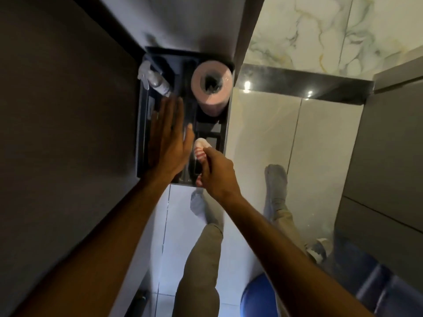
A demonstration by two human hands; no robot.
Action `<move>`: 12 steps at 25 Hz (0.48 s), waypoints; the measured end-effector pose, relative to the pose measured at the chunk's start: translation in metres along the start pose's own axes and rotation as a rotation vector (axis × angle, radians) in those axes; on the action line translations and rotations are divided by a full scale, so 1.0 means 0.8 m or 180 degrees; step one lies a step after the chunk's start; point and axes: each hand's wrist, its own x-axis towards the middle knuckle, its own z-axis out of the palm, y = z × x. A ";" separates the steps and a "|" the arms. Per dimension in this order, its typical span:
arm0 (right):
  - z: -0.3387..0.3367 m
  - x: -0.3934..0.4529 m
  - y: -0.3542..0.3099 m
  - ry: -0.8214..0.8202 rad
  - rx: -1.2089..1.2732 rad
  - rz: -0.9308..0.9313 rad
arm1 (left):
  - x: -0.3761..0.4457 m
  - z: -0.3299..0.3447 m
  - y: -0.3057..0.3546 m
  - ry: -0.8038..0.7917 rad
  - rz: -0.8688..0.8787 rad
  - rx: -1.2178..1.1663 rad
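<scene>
Two hands are over the pull-out. Your left hand (168,138) lies flat, fingers straight and close together, across the left compartments of the dark, divided plastic drawer (141,133). Whether the palm presses down or only hovers cannot be told. Likely purpose: steadying the drawer while the other hand works.

Your right hand (217,173) has its fingers curled round the small white object with red stripes (201,152). The rounded upper end shows; the lower end is hidden in the grip. The object sits above the near right-hand compartment, just beside your left thumb. It is held tilted, probably so it passes lengthways through that narrow slot. Going in or coming out: cannot be judged.

At the far end, the pink toilet-paper roll (211,88) stands upright on the right and the clear pump bottle (155,80) lies at the left corner. Both are well apart from your grip.
</scene>
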 end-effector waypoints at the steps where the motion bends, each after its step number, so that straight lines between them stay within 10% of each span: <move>1: 0.020 0.015 0.011 0.0115 -0.0140 0.0062 | 0.009 0.015 -0.002 -0.0025 0.0055 0.0081; 12: 0.096 0.071 0.082 -0.0212 -0.1351 -0.0165 | 0.049 0.089 -0.041 0.0452 0.0294 0.0395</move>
